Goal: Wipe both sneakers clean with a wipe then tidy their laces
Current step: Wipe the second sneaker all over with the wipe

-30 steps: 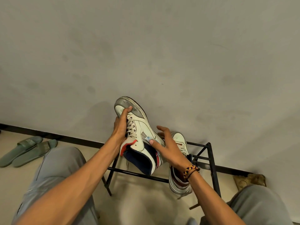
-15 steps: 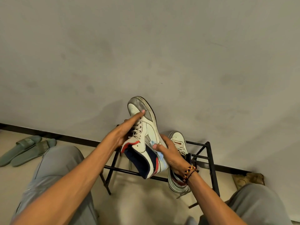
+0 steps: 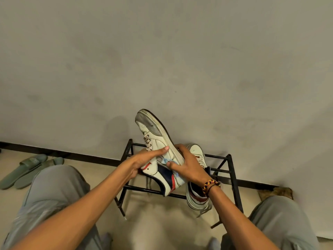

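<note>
I hold a white sneaker (image 3: pixel 155 134) with navy and red panels up in front of the wall, its dirty grey toe pointing up. My left hand (image 3: pixel 144 159) grips it at the tongue, fingers stretched along the laces. My right hand (image 3: pixel 187 166) wraps round the sole edge, and its thumb presses a pale blue wipe (image 3: pixel 165 161) against the side panel. The second sneaker (image 3: pixel 197 193) rests on the black metal rack (image 3: pixel 232 170) behind my right wrist, its lace hanging loose below.
A pair of green slippers (image 3: pixel 27 168) lies on the floor at the left by the wall. A brown crumpled thing (image 3: pixel 275 193) sits at the wall's base on the right. My knees in grey trousers flank the rack.
The sneaker has swung right and down. My left hand slid from the toe down to the tongue. My right hand closed round the sole with the wipe under the thumb.
</note>
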